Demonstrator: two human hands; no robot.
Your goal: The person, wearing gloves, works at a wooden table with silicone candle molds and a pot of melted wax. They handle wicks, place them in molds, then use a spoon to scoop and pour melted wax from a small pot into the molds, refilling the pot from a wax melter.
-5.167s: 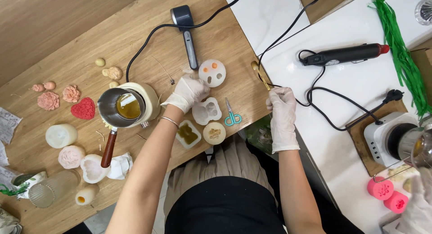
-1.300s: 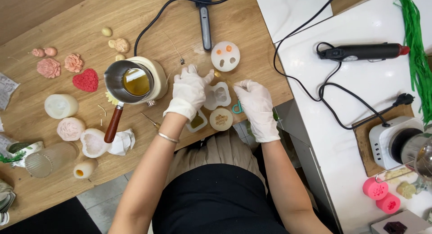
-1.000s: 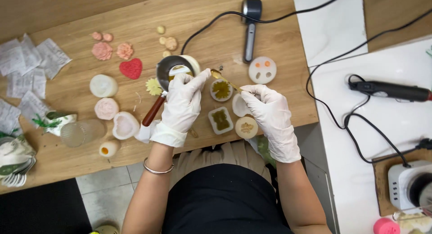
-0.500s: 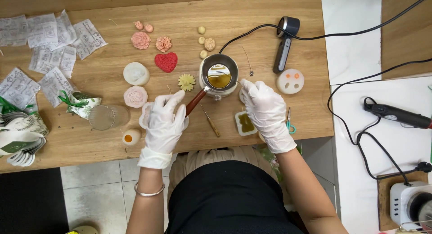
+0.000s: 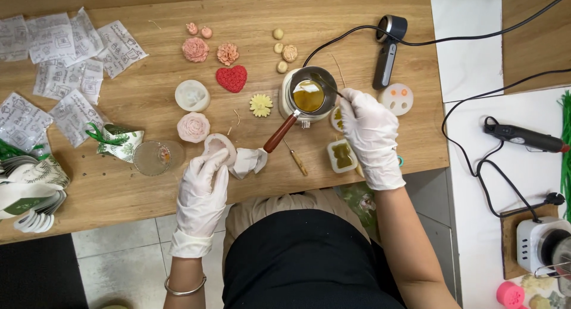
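1. Two white-gloved hands are at work over the light wooden tabletop (image 5: 369, 2). The right hand (image 5: 372, 133) is curled, its fingertips pinched on a thin stick (image 5: 327, 86) whose far end dips into the small metal melting pot (image 5: 309, 96) of amber liquid wax.
2. That pot sits on a cream-coloured base, its reddish-brown wooden handle (image 5: 279, 132) slanting down toward the person.
3. Just beside the right hand's wrist lies a square white mould (image 5: 342, 155) filled with olive-green wax; a round one of the same fill is half hidden under the fingers.
4. The left hand (image 5: 202, 193) lies flat and loosely open, fingers stretched, holding nothing; its fingertips touch a pale heart-shaped silicone mould (image 5: 217, 147).
5. Next to that mould sits a crumpled white tissue (image 5: 248, 161), and near it a small wooden-handled tool (image 5: 296, 161).
6. Farther out are a pink rose-shaped wax piece (image 5: 193, 126), a red heart wax piece (image 5: 231, 78), a yellow daisy piece (image 5: 260, 105) and a clear glass cup (image 5: 156, 158).
7. Printed paper sachets (image 5: 71, 47) are scattered at the far left, and a black-and-silver corded handheld tool (image 5: 386, 47) lies beyond the pot.
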